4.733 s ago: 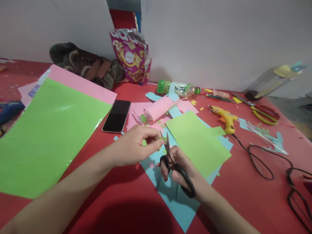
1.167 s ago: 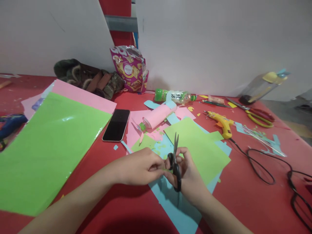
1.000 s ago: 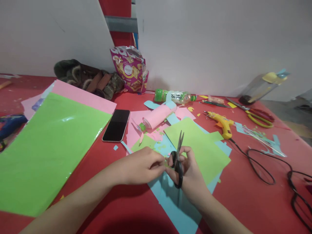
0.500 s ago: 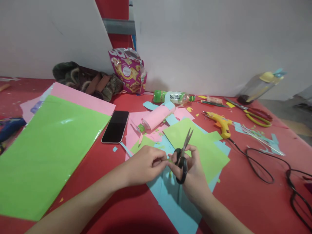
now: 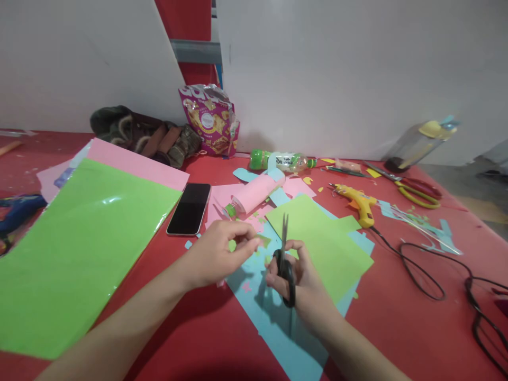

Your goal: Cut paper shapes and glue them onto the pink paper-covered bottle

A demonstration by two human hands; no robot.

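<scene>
In my right hand (image 5: 304, 278) is a pair of scissors (image 5: 286, 270) with black handles, its blades pointing up and away from me. My left hand (image 5: 226, 251) is to its left, thumb and forefinger pinched on a small green paper piece (image 5: 265, 241). Beneath both hands lies a light blue sheet (image 5: 286, 330), scattered with small green and pink cut-outs. A larger green sheet (image 5: 329, 243) rests on it to the right. Beyond my left hand, a bottle wrapped in pink paper (image 5: 260, 191) lies on its side.
Left: green sheets in a clear sleeve (image 5: 91, 254) and a phone (image 5: 189, 209). Right: a yellow glue gun (image 5: 357, 201) with a black cord, and large red-and-yellow-handled scissors (image 5: 420, 190). At the back: a green-labelled bottle (image 5: 283, 161), a snack bag (image 5: 210, 121) and a clear bottle (image 5: 416, 143).
My hands have come apart. The left moved left and slightly up with the green paper piece; the right dropped slightly, and the scissors turned more upright. The view tilted up a little.
</scene>
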